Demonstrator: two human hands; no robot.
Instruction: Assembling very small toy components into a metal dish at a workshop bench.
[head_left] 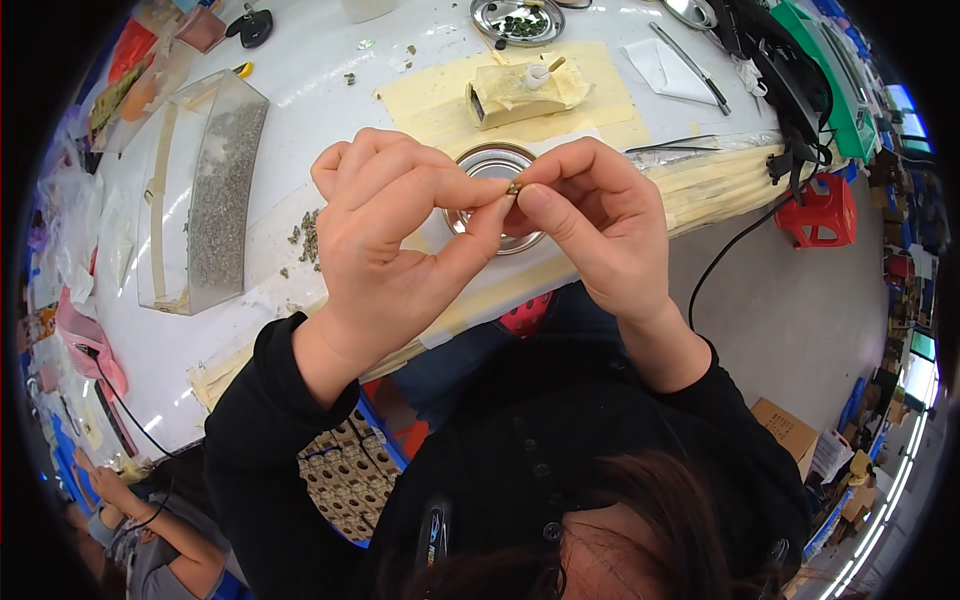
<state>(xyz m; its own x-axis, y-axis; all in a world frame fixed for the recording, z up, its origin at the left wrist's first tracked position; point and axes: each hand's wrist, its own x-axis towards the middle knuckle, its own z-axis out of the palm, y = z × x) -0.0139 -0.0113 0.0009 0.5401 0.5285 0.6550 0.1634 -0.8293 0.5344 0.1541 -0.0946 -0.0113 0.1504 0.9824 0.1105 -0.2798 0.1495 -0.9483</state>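
Note:
My left hand [400, 215] and my right hand [595, 215] meet above a round metal dish [480, 158]. Between their fingertips is a small brassy metal piece [513, 188], pinched from both sides; it is too small to make out its exact kind. Both hands are closed at thumb and forefinger, and they hide much of the dish. Left of my left hand, a loose pile of similar small metal pieces [308, 238] lies on the table. Beyond the dish, a tape-wrapped block [500, 103] holds a small white cup [537, 76] on a patch of yellowish tape.
A clear box [222, 190] of many tiny pieces stands at the left. At the back is a metal plate [480, 22] with dark green pieces. Tweezers [690, 68] lie on white paper at the right. A red stool [818, 212] stands on the floor. Another person's arm [165, 525] shows lower left.

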